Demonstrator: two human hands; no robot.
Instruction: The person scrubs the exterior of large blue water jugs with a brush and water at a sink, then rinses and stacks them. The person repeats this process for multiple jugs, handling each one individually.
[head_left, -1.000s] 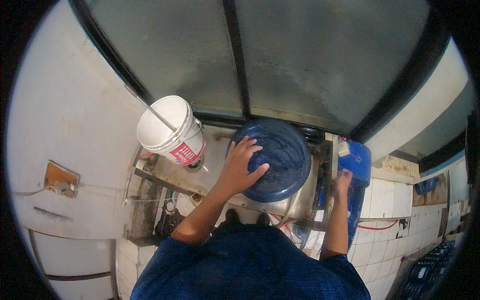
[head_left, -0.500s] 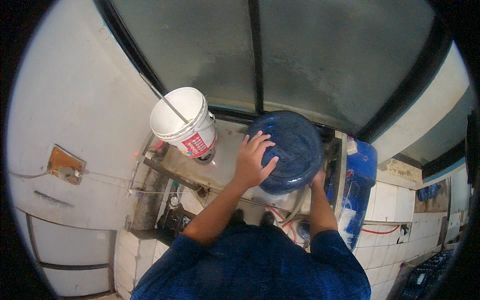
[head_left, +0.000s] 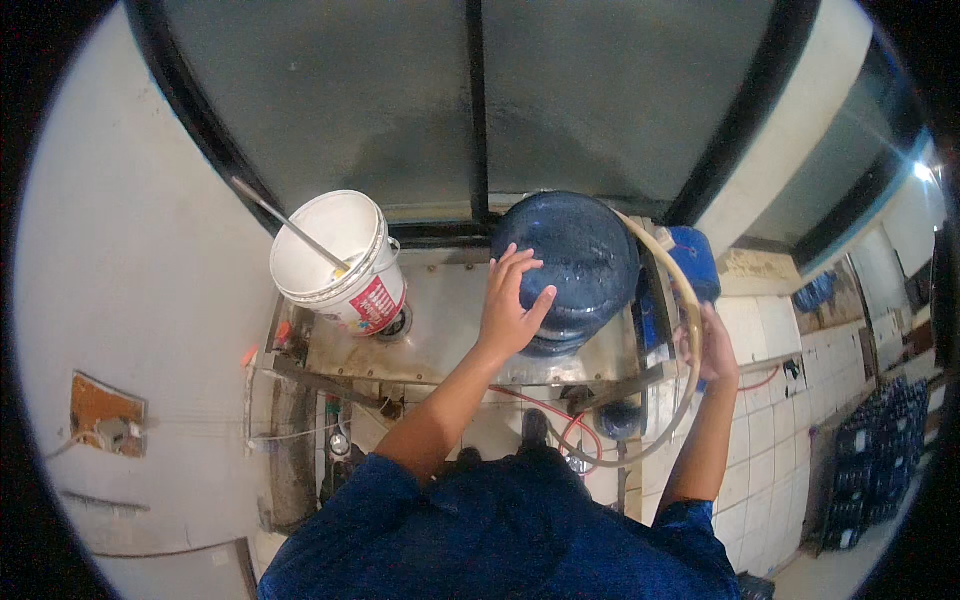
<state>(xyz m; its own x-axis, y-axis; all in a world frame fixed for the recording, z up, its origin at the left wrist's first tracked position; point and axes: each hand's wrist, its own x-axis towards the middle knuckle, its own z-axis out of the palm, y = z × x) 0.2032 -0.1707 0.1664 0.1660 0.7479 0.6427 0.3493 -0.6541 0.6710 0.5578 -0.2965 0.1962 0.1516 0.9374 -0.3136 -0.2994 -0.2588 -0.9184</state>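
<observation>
Jug (head_left: 575,260), lg., blue, qty 1: on metal bench (head_left: 450,340) nr. rt. end, far side close to back edge; base appears uppermost, mouth hidden. L. hand (head_left: 512,315): fingers spread, laid on jug's near-left side, prob. to steady it, as the broad base offers little to grip. Hose (head_left: 675,268), beige, qty 1: arcs out past bench's rt. edge, upper end lost behind jug, lower run passing front-rt. corner. R. hand (head_left: 715,348): beyond rt. edge at hose's bend, fingers partly curled; cannot tell if closed on it. Poss. there to manage the loop. Bucket (head_left: 350,315), white w/ red label: nr. bench's left end, presumably parked off jug's space; rod (head_left: 290,225), metal, leaning in it. Drum (head_left: 690,250), blue: beyond rt. edge.
</observation>
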